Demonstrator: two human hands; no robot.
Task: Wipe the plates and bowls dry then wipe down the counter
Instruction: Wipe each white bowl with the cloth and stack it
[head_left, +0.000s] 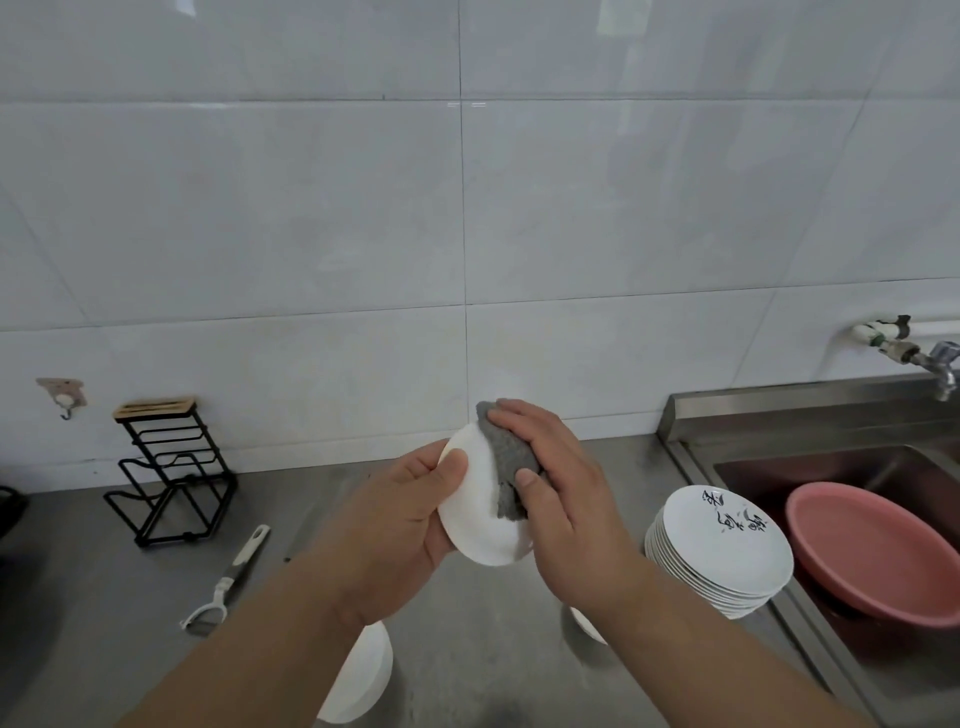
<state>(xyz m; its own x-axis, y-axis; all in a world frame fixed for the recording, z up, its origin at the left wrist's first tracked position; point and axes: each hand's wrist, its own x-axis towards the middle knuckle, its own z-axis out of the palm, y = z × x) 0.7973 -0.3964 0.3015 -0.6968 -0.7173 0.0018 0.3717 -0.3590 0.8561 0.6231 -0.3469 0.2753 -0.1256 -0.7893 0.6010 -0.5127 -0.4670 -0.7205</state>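
Firmly, the left hand (410, 519) grips a bowl (475, 525) by its rim, tilted so the right hand (563, 499), pinching a cloth (511, 462), can dry it.

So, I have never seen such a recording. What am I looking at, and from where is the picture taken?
No machine here: these are a person's two bare hands. The one picture comes from a camera worn on the head, looking down. The left hand has its grip on a white bowl; the right hand presses a grey cloth on it. On the counter stand a stack of plates, a peeler and a black rack. A pink basin sits in the sink.
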